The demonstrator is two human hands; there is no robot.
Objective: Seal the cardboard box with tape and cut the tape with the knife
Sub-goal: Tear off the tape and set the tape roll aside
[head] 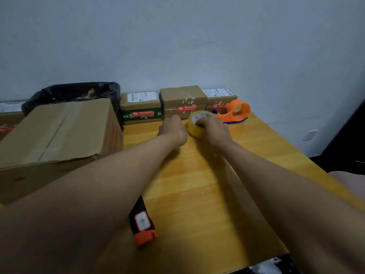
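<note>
A roll of clear yellowish tape [194, 126] stands on the far part of the wooden table [266, 147]. My right hand [212, 131] grips the roll, with its fingers over the top and into the core. My left hand [173, 129] is just to the left of the roll with its back towards me and its fingers curled out of sight. A black and orange utility knife [143, 224] with a white label lies near me between my forearms, on a flat brown cardboard box [227, 214]. Both forearms stretch over that box.
A large closed cardboard box [59, 131] stands at the left, with a black plastic bag [75, 93] behind it. Three small taped parcels [182, 101] line the wall. An orange tape dispenser [235, 113] sits to the right of the roll. The table's right edge drops off.
</note>
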